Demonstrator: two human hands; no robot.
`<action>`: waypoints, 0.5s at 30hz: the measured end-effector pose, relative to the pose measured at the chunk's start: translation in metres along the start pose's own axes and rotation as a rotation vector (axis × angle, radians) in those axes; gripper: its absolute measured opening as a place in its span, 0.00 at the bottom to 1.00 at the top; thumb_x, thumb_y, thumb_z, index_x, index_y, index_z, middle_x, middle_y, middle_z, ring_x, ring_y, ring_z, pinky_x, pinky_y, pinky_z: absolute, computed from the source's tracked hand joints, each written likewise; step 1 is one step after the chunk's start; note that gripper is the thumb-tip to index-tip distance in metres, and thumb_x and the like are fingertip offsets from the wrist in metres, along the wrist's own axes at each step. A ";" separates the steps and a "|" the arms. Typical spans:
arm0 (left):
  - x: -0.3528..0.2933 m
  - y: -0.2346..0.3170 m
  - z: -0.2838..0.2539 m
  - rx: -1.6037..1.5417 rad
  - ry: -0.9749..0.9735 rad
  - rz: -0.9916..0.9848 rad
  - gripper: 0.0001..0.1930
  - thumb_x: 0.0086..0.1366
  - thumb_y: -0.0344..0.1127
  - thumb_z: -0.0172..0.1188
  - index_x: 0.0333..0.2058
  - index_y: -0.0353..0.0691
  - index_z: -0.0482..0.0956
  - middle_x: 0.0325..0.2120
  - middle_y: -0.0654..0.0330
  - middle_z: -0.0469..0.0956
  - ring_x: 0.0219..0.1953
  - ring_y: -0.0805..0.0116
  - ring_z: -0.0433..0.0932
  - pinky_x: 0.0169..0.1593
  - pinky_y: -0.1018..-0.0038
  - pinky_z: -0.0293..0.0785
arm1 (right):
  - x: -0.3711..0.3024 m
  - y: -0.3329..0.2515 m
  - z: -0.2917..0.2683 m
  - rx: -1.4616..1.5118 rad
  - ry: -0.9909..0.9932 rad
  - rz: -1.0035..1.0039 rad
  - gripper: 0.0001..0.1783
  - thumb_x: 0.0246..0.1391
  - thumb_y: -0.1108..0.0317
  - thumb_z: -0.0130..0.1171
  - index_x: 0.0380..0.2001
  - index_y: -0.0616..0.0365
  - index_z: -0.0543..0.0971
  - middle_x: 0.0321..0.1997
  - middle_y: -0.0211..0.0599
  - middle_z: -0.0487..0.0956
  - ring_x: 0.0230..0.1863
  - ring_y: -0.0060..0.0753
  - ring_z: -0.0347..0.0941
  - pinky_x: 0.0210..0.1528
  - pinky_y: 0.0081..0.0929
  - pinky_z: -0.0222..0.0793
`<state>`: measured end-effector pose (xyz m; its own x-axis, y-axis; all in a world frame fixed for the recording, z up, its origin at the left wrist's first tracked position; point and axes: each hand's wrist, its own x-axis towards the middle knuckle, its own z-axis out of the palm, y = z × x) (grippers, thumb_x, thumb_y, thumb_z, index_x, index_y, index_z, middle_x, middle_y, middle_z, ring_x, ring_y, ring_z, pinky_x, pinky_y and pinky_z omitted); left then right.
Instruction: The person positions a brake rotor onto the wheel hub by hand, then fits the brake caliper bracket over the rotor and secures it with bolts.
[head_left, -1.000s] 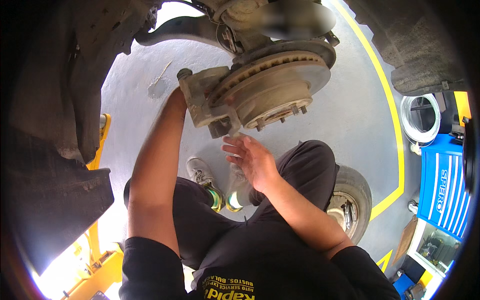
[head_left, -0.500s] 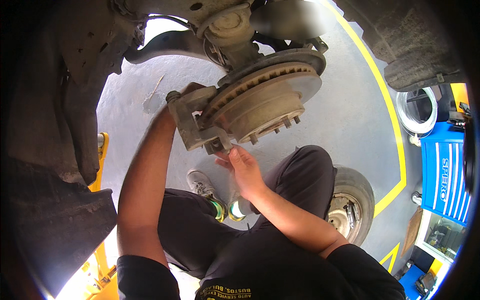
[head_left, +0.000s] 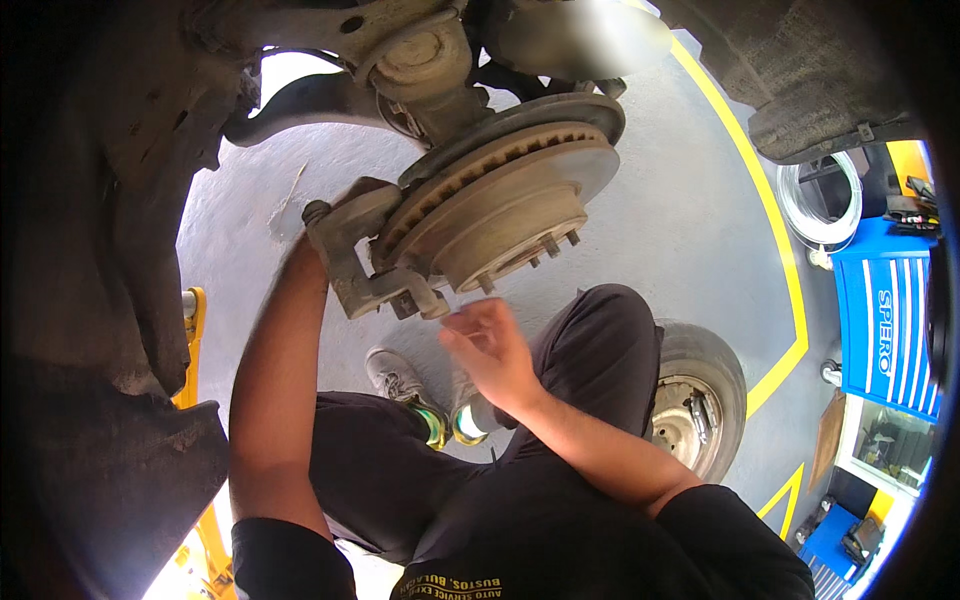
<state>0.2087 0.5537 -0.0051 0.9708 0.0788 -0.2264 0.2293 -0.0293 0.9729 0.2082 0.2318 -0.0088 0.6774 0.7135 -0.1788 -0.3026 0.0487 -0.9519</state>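
Observation:
A rusty brake disc (head_left: 520, 217) with wheel studs along its lower face hangs in front of me. At its left edge sits a frame-like brake caliper bracket (head_left: 345, 262), its gap around the disc's rim. My left forearm (head_left: 282, 345) reaches up behind the bracket, which hides the left hand and its fingers. My right hand (head_left: 492, 352) is just below and right of the bracket's lower end, apart from it. Its fingers look bent but are smeared by motion, so I cannot tell whether they hold anything.
A suspension arm (head_left: 310, 105) and joint are above, with dark wheel-well panels (head_left: 90, 250) on the left. A wheel with its tire (head_left: 725, 405) lies by my right knee. A blue tool cabinet (head_left: 855, 330) and a coiled hose (head_left: 850, 225) stand at right; a yellow stand (head_left: 195, 335) at left.
My right hand has come away from the bracket's lower end, which it was touching. My left arm stays behind the bracket. The view has shifted slightly, moving the brake parts left.

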 end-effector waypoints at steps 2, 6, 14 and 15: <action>-0.004 0.002 0.001 -0.027 0.032 -0.012 0.24 0.59 0.42 0.69 0.50 0.36 0.77 0.42 0.59 0.80 0.37 0.74 0.77 0.38 0.76 0.76 | -0.011 -0.013 -0.016 -0.202 0.218 -0.070 0.34 0.48 0.64 0.76 0.49 0.61 0.65 0.53 0.47 0.72 0.55 0.32 0.69 0.54 0.32 0.68; -0.020 -0.020 -0.012 -0.071 0.094 0.124 0.31 0.57 0.45 0.72 0.55 0.35 0.74 0.50 0.55 0.78 0.47 0.71 0.77 0.51 0.73 0.75 | 0.000 -0.018 -0.033 -0.504 0.390 -0.298 0.63 0.34 0.58 0.84 0.63 0.66 0.50 0.69 0.56 0.51 0.69 0.48 0.54 0.67 0.45 0.56; -0.016 -0.022 -0.008 -0.482 -0.161 0.214 0.35 0.57 0.46 0.73 0.58 0.35 0.71 0.53 0.54 0.76 0.52 0.70 0.75 0.55 0.71 0.73 | 0.037 -0.017 -0.019 -0.344 0.270 -0.391 0.85 0.31 0.61 0.86 0.72 0.57 0.24 0.76 0.55 0.36 0.77 0.54 0.40 0.72 0.59 0.51; -0.017 -0.022 -0.007 -0.510 -0.179 0.221 0.35 0.56 0.46 0.73 0.58 0.35 0.71 0.54 0.54 0.76 0.53 0.70 0.75 0.56 0.71 0.73 | 0.038 -0.015 -0.018 -0.346 0.275 -0.394 0.85 0.31 0.61 0.86 0.72 0.57 0.23 0.76 0.55 0.35 0.77 0.54 0.40 0.72 0.59 0.50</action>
<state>0.1864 0.5596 -0.0226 0.9987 -0.0451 0.0233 0.0002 0.4614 0.8872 0.2504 0.2453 -0.0058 0.8571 0.4785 0.1908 0.2119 0.0101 -0.9772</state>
